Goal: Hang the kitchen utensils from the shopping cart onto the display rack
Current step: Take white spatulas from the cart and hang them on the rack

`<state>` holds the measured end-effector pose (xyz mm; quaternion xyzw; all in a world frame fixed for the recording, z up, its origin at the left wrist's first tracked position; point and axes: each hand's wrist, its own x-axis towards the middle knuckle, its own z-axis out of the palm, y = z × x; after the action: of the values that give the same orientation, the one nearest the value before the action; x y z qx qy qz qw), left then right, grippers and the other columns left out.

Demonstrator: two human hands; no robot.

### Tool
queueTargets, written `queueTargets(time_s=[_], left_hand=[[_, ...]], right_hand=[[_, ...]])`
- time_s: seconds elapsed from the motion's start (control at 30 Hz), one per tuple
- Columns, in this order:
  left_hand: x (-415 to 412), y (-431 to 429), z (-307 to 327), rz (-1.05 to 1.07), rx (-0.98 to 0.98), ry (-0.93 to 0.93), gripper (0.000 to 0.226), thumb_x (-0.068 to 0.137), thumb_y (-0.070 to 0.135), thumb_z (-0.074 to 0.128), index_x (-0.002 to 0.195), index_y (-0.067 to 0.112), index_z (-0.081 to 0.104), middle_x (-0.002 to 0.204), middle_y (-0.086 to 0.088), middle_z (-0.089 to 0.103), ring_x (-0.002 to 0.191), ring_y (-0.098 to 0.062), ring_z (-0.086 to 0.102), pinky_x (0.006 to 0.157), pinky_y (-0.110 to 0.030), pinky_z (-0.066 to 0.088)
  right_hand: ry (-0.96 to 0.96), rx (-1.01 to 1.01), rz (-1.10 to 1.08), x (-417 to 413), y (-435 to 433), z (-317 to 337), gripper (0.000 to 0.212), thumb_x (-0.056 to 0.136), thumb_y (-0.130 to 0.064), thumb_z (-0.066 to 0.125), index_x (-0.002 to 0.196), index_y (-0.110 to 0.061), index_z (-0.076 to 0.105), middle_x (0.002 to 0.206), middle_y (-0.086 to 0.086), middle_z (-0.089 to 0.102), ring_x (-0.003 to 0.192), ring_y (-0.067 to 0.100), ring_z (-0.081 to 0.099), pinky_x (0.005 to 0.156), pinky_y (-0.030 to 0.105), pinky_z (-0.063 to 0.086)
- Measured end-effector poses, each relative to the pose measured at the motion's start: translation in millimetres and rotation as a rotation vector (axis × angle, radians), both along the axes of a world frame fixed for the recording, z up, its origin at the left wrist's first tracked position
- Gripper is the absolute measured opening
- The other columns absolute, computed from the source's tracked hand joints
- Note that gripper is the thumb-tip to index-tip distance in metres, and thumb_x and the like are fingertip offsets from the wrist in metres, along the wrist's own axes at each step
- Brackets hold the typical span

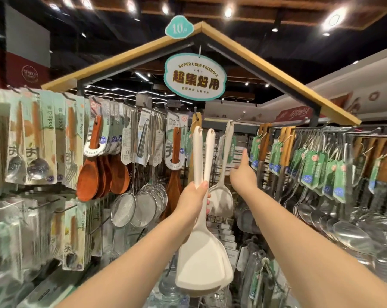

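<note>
My left hand (pixel 193 200) grips two cream white spatulas (pixel 204 261) by their handles, blades down, handle ends pointing up in front of the display rack (pixel 219 165). A third cream spatula (pixel 222 196) hangs from a metal hook (pixel 239 118) at the middle of the rack. My right hand (pixel 243 172) reaches out just right of that hanging spatula, thumb up, fingers toward the rack; whether it touches anything is unclear. The shopping cart is out of view.
Wooden rice spoons (pixel 99 174) and mesh strainers (pixel 141 205) hang left of centre. Carded spoons and forks (pixel 39 138) fill the far left. Steel ladles with green tags (pixel 321 165) crowd the right. A sign (pixel 194 77) hangs overhead under the wooden roof frame.
</note>
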<state>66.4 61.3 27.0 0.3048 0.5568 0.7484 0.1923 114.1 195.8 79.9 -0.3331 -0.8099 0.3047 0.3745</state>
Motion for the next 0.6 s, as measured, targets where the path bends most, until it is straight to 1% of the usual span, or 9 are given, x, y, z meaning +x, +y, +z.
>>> queueTargets(time_s=[0.07, 0.13, 0.17, 0.23, 0.3, 0.37, 0.43, 0.5, 0.6], left_hand=[[10, -7, 3, 0.021, -0.012, 0.023, 0.019, 0.097, 0.026, 0.045, 0.1, 0.009, 0.049, 0.069, -0.004, 0.049, 0.057, -0.018, 0.045, 0.054, -0.031, 0.041], [23, -15, 5, 0.025, -0.022, 0.025, 0.021, 0.097, 0.027, 0.045, 0.103, 0.008, 0.05, 0.07, -0.004, 0.049, 0.059, -0.017, 0.046, 0.054, -0.031, 0.041], [31, -21, 6, 0.029, -0.03, 0.029, 0.023, 0.097, 0.028, 0.045, 0.105, 0.008, 0.051, 0.072, -0.003, 0.05, 0.06, -0.017, 0.046, 0.054, -0.031, 0.042], [47, -32, 5, 0.04, -0.032, 0.041, 0.023, 0.097, 0.028, 0.046, 0.105, 0.008, 0.053, 0.073, -0.003, 0.052, 0.063, -0.016, 0.049, 0.056, -0.029, 0.043], [65, -40, -1, 0.053, -0.02, 0.051, 0.027, 0.096, 0.03, 0.048, 0.104, 0.005, 0.055, 0.076, -0.004, 0.058, 0.066, -0.017, 0.055, 0.06, -0.031, 0.047], [82, -47, -4, 0.051, -0.025, 0.069, 0.038, 0.089, 0.039, 0.051, 0.111, 0.01, 0.061, 0.091, -0.008, 0.069, 0.085, -0.024, 0.065, 0.08, -0.043, 0.054], [94, -51, -3, 0.044, -0.016, 0.047, 0.036, 0.089, 0.04, 0.05, 0.113, 0.016, 0.064, 0.104, -0.011, 0.07, 0.1, -0.027, 0.065, 0.092, -0.049, 0.051], [107, -58, 3, 0.056, -0.031, 0.049, 0.032, 0.095, 0.033, 0.047, 0.116, 0.014, 0.062, 0.104, -0.012, 0.07, 0.099, -0.026, 0.066, 0.092, -0.046, 0.052], [117, -63, 9, 0.065, -0.052, 0.08, 0.032, 0.097, 0.029, 0.045, 0.119, 0.009, 0.057, 0.099, -0.012, 0.069, 0.083, -0.02, 0.064, 0.081, -0.037, 0.054]], right_hand=[[0.105, 0.005, 0.009, 16, -17, 1, 0.065, 0.099, -0.017, 0.037, 0.152, -0.032, 0.001, 0.117, 0.01, 0.059, 0.074, 0.021, 0.059, 0.054, 0.028, 0.038], [0.198, 0.062, 0.036, 34, -36, -1, 0.06, 0.1, -0.023, 0.037, 0.151, -0.034, 0.008, 0.14, 0.004, 0.049, 0.105, 0.024, 0.058, 0.076, 0.029, 0.042], [0.23, 0.086, 0.074, 44, -47, -3, 0.057, 0.101, -0.027, 0.037, 0.151, -0.035, 0.011, 0.142, 0.002, 0.047, 0.117, 0.024, 0.054, 0.086, 0.033, 0.041], [0.25, 0.096, 0.189, 65, -73, -9, 0.052, 0.101, -0.033, 0.035, 0.149, -0.035, 0.018, 0.139, 0.0, 0.05, 0.123, 0.021, 0.049, 0.096, 0.034, 0.037], [0.218, 0.069, 0.307, 85, -97, -16, 0.048, 0.101, -0.035, 0.036, 0.147, -0.036, 0.025, 0.126, -0.005, 0.057, 0.117, 0.016, 0.053, 0.091, 0.03, 0.039], [0.202, 0.023, 0.372, 101, -115, -19, 0.047, 0.1, -0.033, 0.041, 0.145, -0.036, 0.029, 0.101, -0.012, 0.058, 0.09, 0.003, 0.057, 0.074, 0.019, 0.041], [0.189, 0.023, 0.382, 107, -122, -21, 0.052, 0.097, -0.029, 0.047, 0.146, -0.036, 0.029, 0.088, -0.012, 0.057, 0.073, 0.002, 0.053, 0.065, 0.021, 0.042], [0.178, 0.031, 0.375, 117, -127, -19, 0.058, 0.095, -0.024, 0.051, 0.147, -0.036, 0.027, 0.08, -0.011, 0.056, 0.068, 0.006, 0.052, 0.062, 0.026, 0.041], [0.133, 0.045, 0.355, 129, -132, -10, 0.062, 0.094, -0.018, 0.049, 0.147, -0.038, 0.023, 0.08, -0.005, 0.06, 0.064, 0.011, 0.055, 0.056, 0.028, 0.043]])
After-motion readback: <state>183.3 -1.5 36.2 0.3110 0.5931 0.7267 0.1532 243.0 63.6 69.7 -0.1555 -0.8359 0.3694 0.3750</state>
